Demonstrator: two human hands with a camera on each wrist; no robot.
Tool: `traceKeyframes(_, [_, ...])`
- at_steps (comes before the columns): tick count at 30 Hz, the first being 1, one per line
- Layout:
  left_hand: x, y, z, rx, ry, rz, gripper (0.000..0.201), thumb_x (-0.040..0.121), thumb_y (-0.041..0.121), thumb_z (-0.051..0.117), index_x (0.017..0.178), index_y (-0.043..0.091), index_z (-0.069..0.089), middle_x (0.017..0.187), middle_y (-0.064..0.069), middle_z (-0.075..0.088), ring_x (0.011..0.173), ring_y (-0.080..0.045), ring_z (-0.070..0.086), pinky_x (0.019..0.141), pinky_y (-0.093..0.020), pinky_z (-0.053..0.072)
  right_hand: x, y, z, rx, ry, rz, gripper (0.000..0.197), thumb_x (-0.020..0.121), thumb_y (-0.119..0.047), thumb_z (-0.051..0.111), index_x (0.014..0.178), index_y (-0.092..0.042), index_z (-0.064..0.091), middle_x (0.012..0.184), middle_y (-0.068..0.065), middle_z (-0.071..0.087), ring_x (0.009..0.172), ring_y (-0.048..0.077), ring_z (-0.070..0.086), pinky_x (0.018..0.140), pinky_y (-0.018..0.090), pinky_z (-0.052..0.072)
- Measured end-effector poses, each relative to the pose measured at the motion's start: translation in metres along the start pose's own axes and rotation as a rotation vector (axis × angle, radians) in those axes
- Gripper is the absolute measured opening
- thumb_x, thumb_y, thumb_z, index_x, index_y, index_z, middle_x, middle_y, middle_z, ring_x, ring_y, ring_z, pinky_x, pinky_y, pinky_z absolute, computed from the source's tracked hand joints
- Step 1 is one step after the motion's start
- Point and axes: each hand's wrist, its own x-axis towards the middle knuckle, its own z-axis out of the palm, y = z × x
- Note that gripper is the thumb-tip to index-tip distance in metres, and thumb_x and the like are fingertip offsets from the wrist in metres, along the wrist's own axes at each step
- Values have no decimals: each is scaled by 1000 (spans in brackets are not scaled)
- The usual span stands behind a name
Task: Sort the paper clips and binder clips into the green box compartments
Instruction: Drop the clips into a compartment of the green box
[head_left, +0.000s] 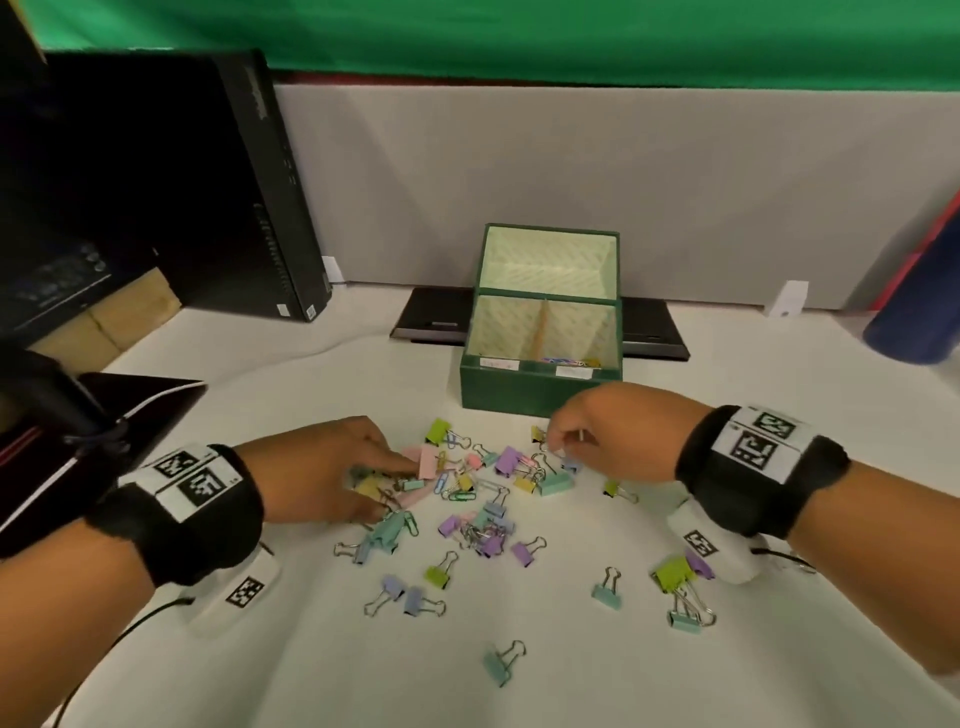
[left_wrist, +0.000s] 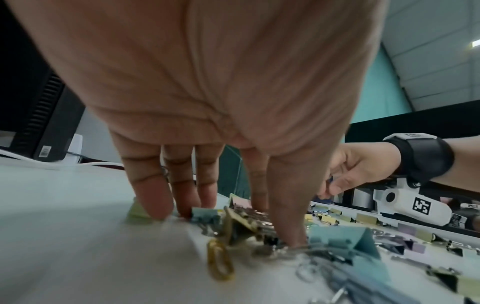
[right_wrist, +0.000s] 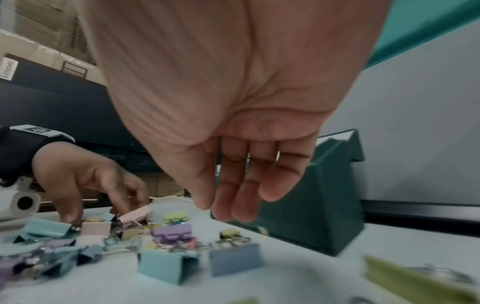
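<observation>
The green box (head_left: 540, 396) stands open at the table's back, split into a left and a right compartment; several paper clips (head_left: 569, 360) lie in the right one. A pile of pastel binder clips and paper clips (head_left: 483, 499) lies in front of it. My left hand (head_left: 387, 488) reaches down on the pile's left side. Its straight fingertips (left_wrist: 158, 207) touch clips near a pink binder clip (right_wrist: 135, 214), and a gold paper clip (left_wrist: 220, 265) lies just in front. My right hand (head_left: 555, 448) hovers over the pile's far right, fingers (right_wrist: 241, 201) loosely hanging, nothing visible between them.
A black computer tower (head_left: 249, 182) stands back left, and a flat black device (head_left: 431, 323) lies behind the box. A dark folder (head_left: 104, 447) sits at the left edge and a blue cylinder (head_left: 914, 312) at the far right. Stray binder clips (head_left: 501, 665) dot the near table.
</observation>
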Motion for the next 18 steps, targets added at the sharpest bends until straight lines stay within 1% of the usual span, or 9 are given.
traceKeyframes(3, [4, 4, 3, -9, 57, -9, 54, 89, 51, 64, 137, 61, 41, 114, 21, 44, 95, 2, 50, 85, -11, 40, 19, -27, 4, -4, -36, -63, 22, 96, -33, 53, 113, -36, 67, 108, -11, 65, 95, 13, 60, 86, 35, 54])
traceKeyframes(5, [5, 7, 3, -12, 83, -21, 54, 91, 50, 62, 139, 57, 40, 108, 19, 45, 88, 1, 51, 77, -11, 39, 32, -40, 9, 11, -46, -69, 29, 96, -36, 55, 124, -37, 61, 118, -10, 59, 105, 16, 59, 91, 37, 52])
traceKeyframes(7, [6, 7, 4, -32, 106, -32, 55, 91, 46, 65, 140, 54, 41, 106, 18, 45, 86, 0, 51, 75, -11, 38, 43, -46, 15, -1, -92, -45, 40, 94, -37, 58, 134, -38, 54, 125, -7, 53, 110, 19, 57, 95, 37, 51])
traceKeyframes(9, [5, 6, 4, -46, 133, -42, 56, 90, 40, 67, 138, 52, 43, 106, 19, 45, 87, -1, 53, 76, -12, 39, 49, -48, 16, -38, -132, -8, 35, 91, -38, 64, 125, -33, 59, 116, -5, 56, 102, 20, 58, 89, 34, 52])
traceKeyframes(12, [5, 5, 6, -48, 187, -55, 53, 90, 34, 65, 137, 50, 45, 110, 18, 46, 88, -2, 52, 74, -11, 38, 51, -40, 17, -12, -135, 30, 13, 87, -26, 66, 99, -29, 61, 98, -9, 57, 87, 16, 57, 68, 24, 46])
traceKeyframes(13, [5, 5, 6, -35, 209, -63, 52, 91, 35, 63, 138, 47, 45, 113, 17, 46, 88, -3, 52, 75, -12, 39, 50, -38, 16, -26, -148, 41, 14, 86, -23, 65, 97, -30, 60, 97, -9, 56, 87, 16, 56, 67, 23, 45])
traceKeyframes(16, [8, 3, 5, -7, 273, -113, 49, 91, 36, 61, 138, 39, 47, 126, 12, 45, 91, -8, 54, 81, -21, 47, 46, -39, 13, -88, -128, 39, 20, 83, -26, 65, 102, -32, 60, 104, -8, 51, 95, 17, 53, 81, 30, 50])
traceKeyframes(17, [8, 4, 5, -2, 297, -121, 46, 91, 37, 61, 136, 38, 49, 129, 11, 44, 94, -10, 55, 84, -24, 49, 44, -44, 12, -76, -102, 22, 17, 85, -28, 64, 101, -31, 60, 102, -8, 52, 95, 17, 53, 81, 31, 50])
traceKeyframes(18, [9, 5, 5, 5, 322, -111, 42, 92, 36, 60, 133, 38, 53, 128, 12, 44, 99, -11, 56, 87, -25, 50, 44, -51, 12, -52, -85, 4, 11, 87, -27, 60, 98, -30, 61, 99, -8, 56, 92, 17, 55, 77, 30, 49])
